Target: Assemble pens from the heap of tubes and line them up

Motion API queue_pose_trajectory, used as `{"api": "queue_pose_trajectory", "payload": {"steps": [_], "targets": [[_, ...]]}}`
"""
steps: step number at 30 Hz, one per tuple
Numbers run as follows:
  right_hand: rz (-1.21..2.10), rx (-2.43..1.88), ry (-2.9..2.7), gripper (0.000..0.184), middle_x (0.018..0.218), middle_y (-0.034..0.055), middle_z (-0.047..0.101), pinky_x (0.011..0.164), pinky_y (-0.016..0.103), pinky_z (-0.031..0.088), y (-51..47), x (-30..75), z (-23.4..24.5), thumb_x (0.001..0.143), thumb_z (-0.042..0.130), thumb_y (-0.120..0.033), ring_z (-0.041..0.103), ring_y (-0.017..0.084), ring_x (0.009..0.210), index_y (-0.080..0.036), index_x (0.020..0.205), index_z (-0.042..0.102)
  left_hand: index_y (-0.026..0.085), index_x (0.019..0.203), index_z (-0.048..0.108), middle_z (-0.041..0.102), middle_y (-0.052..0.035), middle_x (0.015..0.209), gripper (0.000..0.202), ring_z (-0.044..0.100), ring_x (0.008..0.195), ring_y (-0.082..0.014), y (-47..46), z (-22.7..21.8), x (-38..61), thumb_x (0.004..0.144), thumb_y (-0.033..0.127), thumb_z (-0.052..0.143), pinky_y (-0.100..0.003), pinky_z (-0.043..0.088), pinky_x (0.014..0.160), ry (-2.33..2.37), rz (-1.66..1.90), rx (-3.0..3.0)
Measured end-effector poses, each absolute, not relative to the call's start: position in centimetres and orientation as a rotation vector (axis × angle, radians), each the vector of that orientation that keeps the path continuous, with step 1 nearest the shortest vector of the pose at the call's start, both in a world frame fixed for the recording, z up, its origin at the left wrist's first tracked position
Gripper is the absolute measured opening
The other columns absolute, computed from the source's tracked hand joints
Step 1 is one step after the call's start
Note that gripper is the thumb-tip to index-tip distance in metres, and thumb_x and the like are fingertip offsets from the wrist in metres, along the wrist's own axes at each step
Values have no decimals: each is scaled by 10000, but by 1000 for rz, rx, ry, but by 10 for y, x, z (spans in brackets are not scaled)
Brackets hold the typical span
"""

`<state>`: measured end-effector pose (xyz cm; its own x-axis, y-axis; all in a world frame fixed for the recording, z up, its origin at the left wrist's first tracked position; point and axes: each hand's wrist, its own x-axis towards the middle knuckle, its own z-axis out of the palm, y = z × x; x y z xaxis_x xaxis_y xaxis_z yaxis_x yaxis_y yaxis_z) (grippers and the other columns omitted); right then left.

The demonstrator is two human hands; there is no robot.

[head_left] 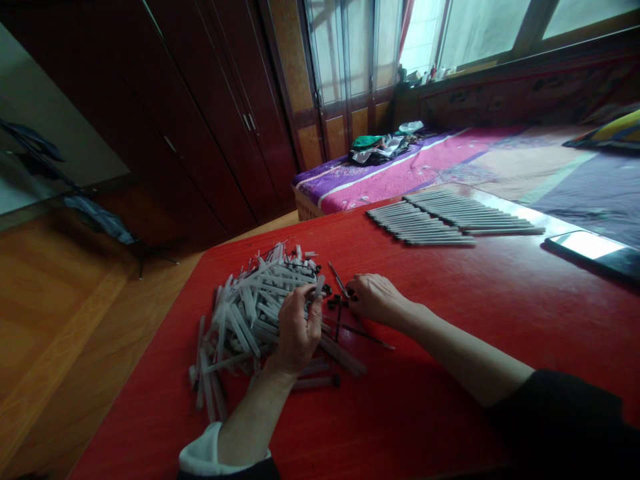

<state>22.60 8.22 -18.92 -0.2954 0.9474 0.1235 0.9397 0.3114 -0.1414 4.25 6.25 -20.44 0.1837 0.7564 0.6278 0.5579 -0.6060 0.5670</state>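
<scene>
A heap of pale grey plastic tubes (245, 313) lies on the red table (450, 320). My left hand (297, 327) rests at the heap's right edge, fingers curled round one grey tube (318, 288) that sticks up from the grip. My right hand (375, 298) lies palm down just to the right, its fingertips pinched among several small black caps (336, 301) and thin dark refills (365, 333). What the right fingertips hold is too small to make out.
A neat row of finished grey pens (450, 217) lies at the table's far side. A phone (590, 248) with a lit screen lies at the right edge. Beyond are a bed with purple cover (400, 170), dark wardrobes (200, 113) and wooden floor.
</scene>
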Motion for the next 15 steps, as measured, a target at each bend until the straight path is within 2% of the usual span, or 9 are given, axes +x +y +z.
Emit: {"api": "queue_pose_trajectory", "payload": {"steps": [10, 15], "targets": [[31, -1682, -2490, 174, 749, 127, 653, 514, 262, 291, 76, 226, -183, 753, 465, -133, 619, 190, 672, -108, 819, 624, 208, 1030, 469, 636, -61, 922, 157, 610, 882, -185, 63, -206, 42, 874, 230, 463, -335, 469, 800, 1273, 1351, 2222], [131, -1682, -2339, 160, 752, 115, 662, 537, 250, 330, 80, 226, -184, 750, 487, -169, 615, 187, 679, -126, 761, 642, 212, 1031, 472, 641, -56, 923, 159, 610, 885, -185, 63, -206, 42, 872, 226, 464, -328, 465, 800, 1288, 1341, 2229]]}}
